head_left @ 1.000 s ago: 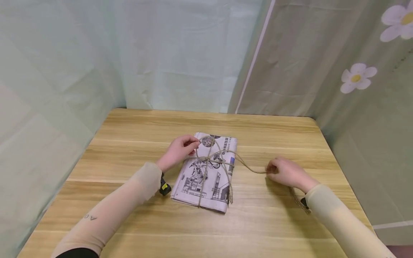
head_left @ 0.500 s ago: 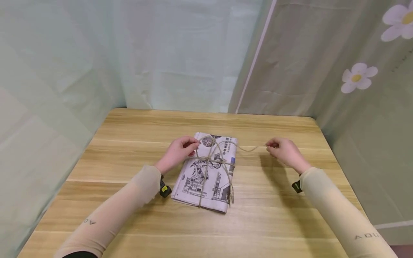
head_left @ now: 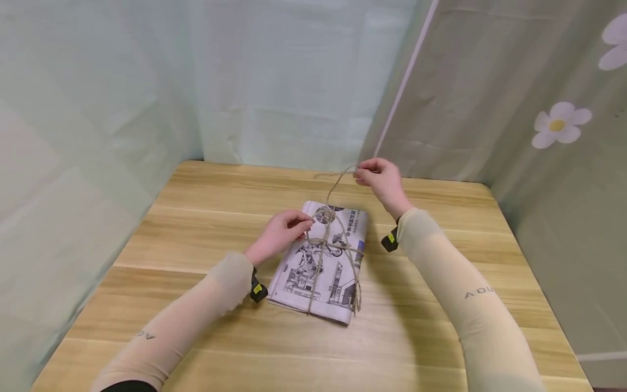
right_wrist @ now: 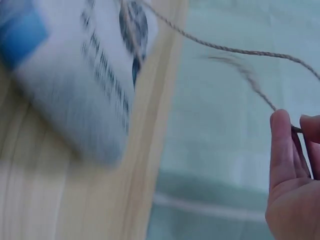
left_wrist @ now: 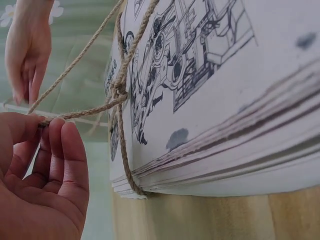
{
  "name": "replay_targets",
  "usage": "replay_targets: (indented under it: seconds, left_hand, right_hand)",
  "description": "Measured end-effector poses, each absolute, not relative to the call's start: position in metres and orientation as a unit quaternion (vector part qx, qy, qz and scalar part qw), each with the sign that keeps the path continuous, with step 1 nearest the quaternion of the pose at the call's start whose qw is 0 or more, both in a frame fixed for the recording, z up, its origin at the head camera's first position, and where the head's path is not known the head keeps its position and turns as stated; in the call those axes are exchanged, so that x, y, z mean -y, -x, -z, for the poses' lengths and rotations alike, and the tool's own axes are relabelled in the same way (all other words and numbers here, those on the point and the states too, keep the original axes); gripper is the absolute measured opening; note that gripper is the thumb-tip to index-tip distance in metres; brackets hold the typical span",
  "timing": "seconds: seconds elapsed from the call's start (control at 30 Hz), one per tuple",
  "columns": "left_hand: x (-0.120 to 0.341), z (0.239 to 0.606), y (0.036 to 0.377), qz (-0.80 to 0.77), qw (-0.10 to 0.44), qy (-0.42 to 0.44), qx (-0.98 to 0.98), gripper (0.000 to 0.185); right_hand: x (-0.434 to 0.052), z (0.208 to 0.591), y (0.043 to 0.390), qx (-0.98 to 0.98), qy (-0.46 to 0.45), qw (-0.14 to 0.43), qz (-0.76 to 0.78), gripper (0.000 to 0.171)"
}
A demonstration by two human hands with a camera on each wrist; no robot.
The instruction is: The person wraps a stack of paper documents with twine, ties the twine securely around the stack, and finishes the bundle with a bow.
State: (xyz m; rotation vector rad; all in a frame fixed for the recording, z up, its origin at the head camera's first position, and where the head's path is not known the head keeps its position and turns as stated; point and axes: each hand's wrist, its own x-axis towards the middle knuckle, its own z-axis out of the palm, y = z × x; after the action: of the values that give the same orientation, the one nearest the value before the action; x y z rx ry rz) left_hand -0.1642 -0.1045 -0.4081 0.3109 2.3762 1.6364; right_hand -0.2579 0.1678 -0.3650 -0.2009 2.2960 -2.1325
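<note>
Head view: one light wooden surface (head_left: 196,305) carries one folded stack of printed newspapers (head_left: 325,272), lying near the centre. One length of brown jute twine (head_left: 320,256) is wrapped around the stack lengthwise and crosswise, with the crossing near the far half of the top sheet. Two hands are present. The left hand (head_left: 281,234) rests at the stack's left edge, its fingertips pinching the twine close to the crossing. The right hand (head_left: 379,179) is raised above the far edge of the surface, beyond the stack, its grip pinched on a strand that rises from the crossing; a short loose end projects to the left of that hand. Both forearms wear beige sleeves. Pale green curtains stand behind, and the curtain on the right bears white flower prints, two in view.

Left wrist view: the left hand (left_wrist: 42,185) has thumb and curled fingers closed on one taut strand of twine (left_wrist: 122,95), just beside the knot at the stack's (left_wrist: 225,100) edge. The stack consists of many sheets; the count cannot be told. The other hand shows at upper left.

Right wrist view: blurred. The right hand (right_wrist: 295,175) pinches the strand (right_wrist: 235,50) between its fingertips. The stack (right_wrist: 80,80) lies below on the surface, well apart from the hand.
</note>
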Motion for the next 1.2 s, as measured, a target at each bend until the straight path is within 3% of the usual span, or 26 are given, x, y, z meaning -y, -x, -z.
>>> replay_targets:
  seconds: [0.3,0.47,0.73,1.07,1.2]
  left_hand:
    - [0.095,0.409,0.162,-0.569,0.114,-0.106,-0.807,0.026]
    - [0.096,0.411,0.166,-0.561,0.118,-0.113,-0.812,0.028]
    - [0.094,0.404,0.171,-0.556,0.126,-0.117,-0.813,0.031]
    - [0.085,0.403,0.182,-0.512,0.132,-0.140,-0.837,0.032]
    - [0.086,0.402,0.203,-0.429,0.086,-0.160,-0.885,0.028]
  right_hand:
    - [-0.134,0.384,0.259,-0.799,0.114,0.108,0.581,0.033]
    - [-0.146,0.387,0.250,-0.841,0.146,0.075,0.515,0.027]
    - [-0.149,0.373,0.224,-0.876,0.315,0.068,0.359,0.020]
    - [-0.155,0.381,0.214,-0.876,0.312,0.032,0.367,0.015]
    - [-0.158,0.384,0.213,-0.870,0.288,0.029,0.400,0.013]
